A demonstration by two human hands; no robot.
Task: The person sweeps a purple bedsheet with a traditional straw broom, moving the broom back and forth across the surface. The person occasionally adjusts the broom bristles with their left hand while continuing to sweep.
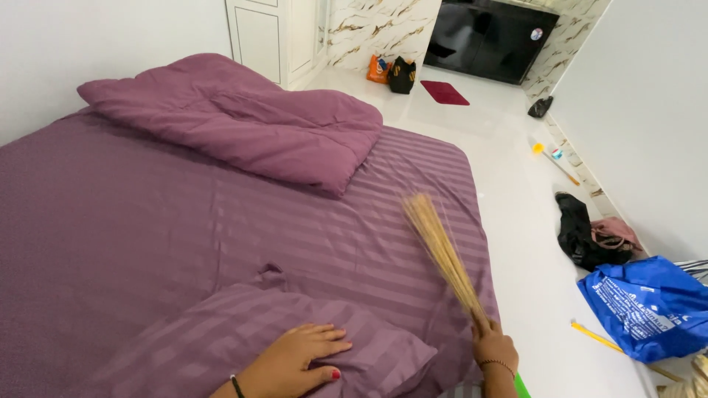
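My left hand [299,359] lies flat, fingers spread, on a purple striped pillow [243,332] at the near edge of the bed. My right hand [495,346] grips the base of a bundle of straw-coloured broom sticks [441,250], which angles up and left over the purple striped bedsheet [147,221]; its tip is blurred. A folded purple duvet [243,121] lies across the far part of the bed.
White floor runs along the bed's right side. On it lie a blue plastic bag [649,306], a black cloth with a pink bag [590,236], a yellow stick [597,337], a red mat [445,93] and small bags [392,72]. A dark screen [490,37] stands at the far wall.
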